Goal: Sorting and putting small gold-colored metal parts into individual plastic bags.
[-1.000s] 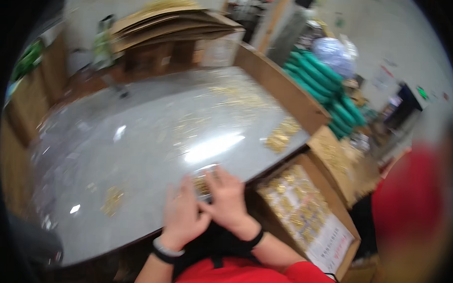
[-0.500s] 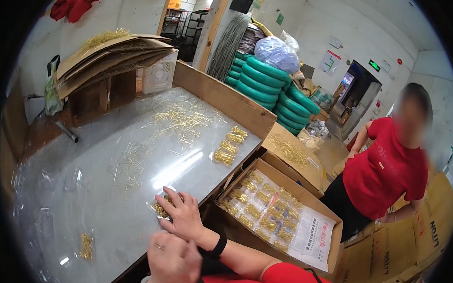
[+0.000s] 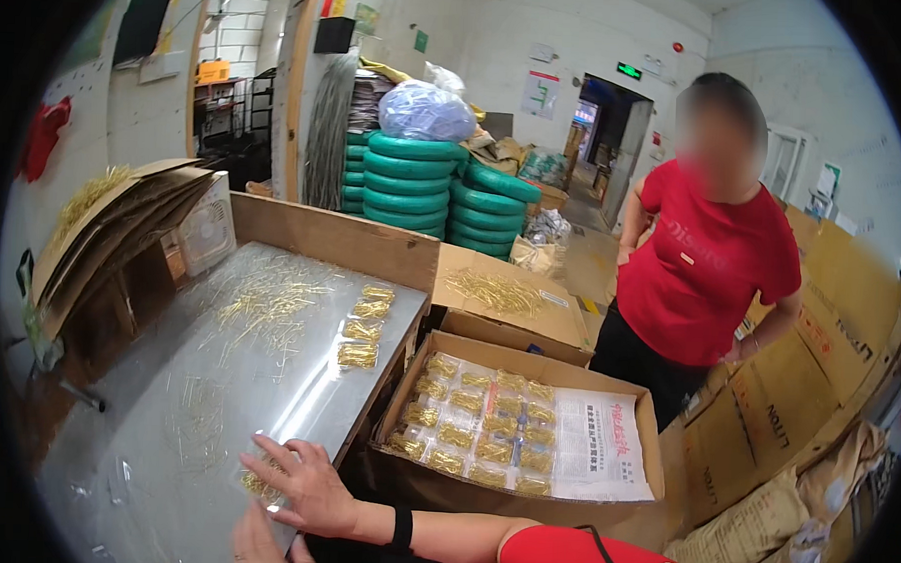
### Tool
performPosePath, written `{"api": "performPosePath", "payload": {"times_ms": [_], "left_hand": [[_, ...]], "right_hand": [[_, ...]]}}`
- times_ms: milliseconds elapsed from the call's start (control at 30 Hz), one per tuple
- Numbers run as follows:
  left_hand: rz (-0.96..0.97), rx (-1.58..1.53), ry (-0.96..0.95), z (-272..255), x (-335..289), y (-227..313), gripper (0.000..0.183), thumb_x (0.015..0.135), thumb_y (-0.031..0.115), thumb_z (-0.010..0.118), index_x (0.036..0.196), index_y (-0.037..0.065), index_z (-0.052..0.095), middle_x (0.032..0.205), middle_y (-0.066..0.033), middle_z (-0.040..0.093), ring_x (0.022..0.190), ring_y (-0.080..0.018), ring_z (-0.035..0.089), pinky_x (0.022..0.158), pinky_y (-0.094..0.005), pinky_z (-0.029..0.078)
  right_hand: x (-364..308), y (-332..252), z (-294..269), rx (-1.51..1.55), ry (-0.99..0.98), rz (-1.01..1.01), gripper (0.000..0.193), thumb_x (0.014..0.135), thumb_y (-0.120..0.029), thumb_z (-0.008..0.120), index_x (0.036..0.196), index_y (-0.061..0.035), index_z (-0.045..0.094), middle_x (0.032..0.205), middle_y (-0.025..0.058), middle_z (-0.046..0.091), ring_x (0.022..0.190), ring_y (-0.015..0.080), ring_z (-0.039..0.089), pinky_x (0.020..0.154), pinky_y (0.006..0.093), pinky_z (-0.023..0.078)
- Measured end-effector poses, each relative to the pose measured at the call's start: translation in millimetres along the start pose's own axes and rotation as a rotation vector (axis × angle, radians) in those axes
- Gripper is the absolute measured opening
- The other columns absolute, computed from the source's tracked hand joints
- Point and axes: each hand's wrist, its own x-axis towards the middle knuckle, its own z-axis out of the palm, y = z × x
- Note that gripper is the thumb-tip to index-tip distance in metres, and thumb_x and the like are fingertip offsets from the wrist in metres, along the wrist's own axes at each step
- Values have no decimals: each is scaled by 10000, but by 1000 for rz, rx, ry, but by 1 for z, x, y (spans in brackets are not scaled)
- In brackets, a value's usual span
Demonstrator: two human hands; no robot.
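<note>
My right hand (image 3: 309, 487), with a black band at the wrist, spans a small clear bag of gold wire pieces (image 3: 259, 484) on the grey tabletop. Its fingers and thumb grip the bag from opposite sides. Just below, my left hand (image 3: 261, 545) is close to the bag's near edge, its thumb apart from the fingers; the lower part is cut off by the view. Whether it touches the bag I cannot tell. Loose gold wire pieces (image 3: 266, 310) lie heaped farther back on the table (image 3: 154, 400), and thinner scattered ones (image 3: 196, 417) lie left of my hands.
Several filled bags (image 3: 361, 330) line the table's right edge. Beside it stands a carton (image 3: 654, 428) holding rows of bags and a newspaper (image 3: 598, 450). A person in a red shirt (image 3: 705, 251) stands beyond. Green coils (image 3: 404, 186) are stacked behind the wooden board (image 3: 338, 233).
The view has swung to the right, so the table sits farther left. My left hand has moved from in front of my right wrist to beside the bag. My right hand stays on the bag.
</note>
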Motion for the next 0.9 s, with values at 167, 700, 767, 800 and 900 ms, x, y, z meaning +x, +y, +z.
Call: {"api": "performPosePath", "payload": {"times_ms": [167, 700, 767, 800, 900], "left_hand": [[-146, 143, -12, 15, -24, -37, 520, 996, 173, 528, 1450, -67, 454, 1417, -337, 490, 1307, -487, 472, 1122, -504, 364], [-247, 259, -93, 60, -29, -77, 732, 1059, 513, 380, 1492, -77, 379, 1500, -335, 408, 1397, -474, 379, 1175, -530, 279], [-223, 302, -78, 64, -33, -81, 760, 1050, 550, 371, 1509, -56, 364, 1514, -319, 403, 1403, -476, 373, 1173, -551, 269], [-222, 302, -80, 64, -33, -82, 760, 1050, 550, 371, 1509, -56, 364, 1514, -319, 403, 1403, -476, 373, 1173, -551, 269], [-243, 306, -91, 63, -32, -84, 778, 1041, 572, 379, 1518, -42, 358, 1524, -313, 393, 1412, -474, 362, 1174, -559, 260]], "right_hand": [[-11, 6, 14, 0, -224, -56, 652, 829, -297, 698, 1430, -127, 511, 1554, 129, 400, 1211, 360, 464, 1023, 463, 382], [-26, -12, 38, 27, -264, 3, 751, 799, -131, 686, 1495, -65, 412, 1597, 170, 304, 1386, 423, 337, 1142, 493, 313], [-26, -10, 35, 27, -241, -14, 767, 796, -108, 681, 1505, -60, 394, 1610, 176, 277, 1438, 437, 290, 1175, 510, 283], [-25, -8, 31, 80, -301, -7, 814, 791, -105, 686, 1530, -62, 347, 1626, 180, 243, 1468, 448, 238, 1193, 532, 251], [-19, -2, 19, 267, -368, 36, 914, 777, -126, 689, 1572, -54, 245, 1654, 185, 180, 1512, 451, 159, 1221, 570, 182]]}}
